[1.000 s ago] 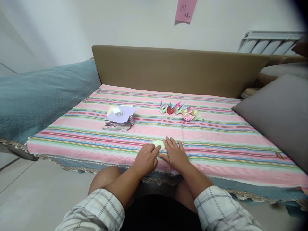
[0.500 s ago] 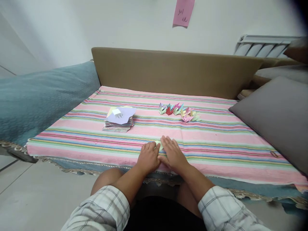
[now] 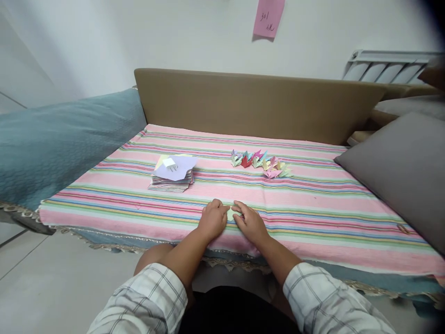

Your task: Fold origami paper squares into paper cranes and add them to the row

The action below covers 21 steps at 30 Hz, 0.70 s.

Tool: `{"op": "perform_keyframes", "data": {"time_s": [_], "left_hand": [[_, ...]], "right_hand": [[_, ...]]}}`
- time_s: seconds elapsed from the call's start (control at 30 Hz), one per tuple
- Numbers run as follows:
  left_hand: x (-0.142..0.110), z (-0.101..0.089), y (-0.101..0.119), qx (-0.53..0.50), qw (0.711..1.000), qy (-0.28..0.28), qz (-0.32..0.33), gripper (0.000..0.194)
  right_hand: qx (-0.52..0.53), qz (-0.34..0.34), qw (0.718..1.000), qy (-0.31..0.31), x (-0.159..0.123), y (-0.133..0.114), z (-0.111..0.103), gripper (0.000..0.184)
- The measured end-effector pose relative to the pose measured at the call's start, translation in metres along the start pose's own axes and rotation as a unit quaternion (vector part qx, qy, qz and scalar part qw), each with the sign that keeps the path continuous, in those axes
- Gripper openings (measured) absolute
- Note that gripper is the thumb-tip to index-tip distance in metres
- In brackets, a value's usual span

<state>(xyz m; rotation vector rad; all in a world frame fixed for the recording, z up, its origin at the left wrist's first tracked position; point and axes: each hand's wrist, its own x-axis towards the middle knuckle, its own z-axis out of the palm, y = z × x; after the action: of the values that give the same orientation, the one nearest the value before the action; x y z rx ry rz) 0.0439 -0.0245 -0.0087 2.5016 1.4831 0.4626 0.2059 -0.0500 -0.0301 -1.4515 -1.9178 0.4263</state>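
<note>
A small piece of pale green paper (image 3: 231,214) lies on the striped cloth between my hands, close to the near edge. My left hand (image 3: 213,220) has its fingers curled on the paper's left side. On the right side, my right hand (image 3: 251,223) grips the paper between thumb and bent fingers. Parts of the paper are hidden under the fingertips. Beyond my hands sits a cluster of folded paper cranes (image 3: 257,161) in several colours. To the left is a stack of paper sheets (image 3: 170,184), with a white plug adapter (image 3: 169,163) on top.
The pink striped cloth (image 3: 114,195) covers a seat with a brown backrest (image 3: 243,104). A blue covered armrest (image 3: 69,139) stands at the left, a grey cushion (image 3: 396,171) at the right. A small brown object (image 3: 403,228) lies near the cushion. A pink note (image 3: 268,18) hangs on the wall.
My right hand has gone from flat with fingers stretched out to bent, gripping the paper's right side. My hands have moved slightly apart, and more of the paper shows between them.
</note>
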Motion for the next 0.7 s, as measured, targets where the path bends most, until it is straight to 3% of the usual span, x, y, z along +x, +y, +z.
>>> {"op": "perform_keyframes", "data": {"time_s": [0.33,0.7], "left_hand": [[-0.0053,0.0031,0.0002,0.059,0.998,0.015,0.020,0.030],[0.0000,0.0074,-0.0055,0.066,0.998,0.000,0.015,0.036]], "right_hand": [[-0.062,-0.010,0.997,0.043,-0.0035,-0.0017,0.0050,0.047],[-0.051,0.089,0.992,0.068,0.0024,-0.0017,0.0024,0.046]]}}
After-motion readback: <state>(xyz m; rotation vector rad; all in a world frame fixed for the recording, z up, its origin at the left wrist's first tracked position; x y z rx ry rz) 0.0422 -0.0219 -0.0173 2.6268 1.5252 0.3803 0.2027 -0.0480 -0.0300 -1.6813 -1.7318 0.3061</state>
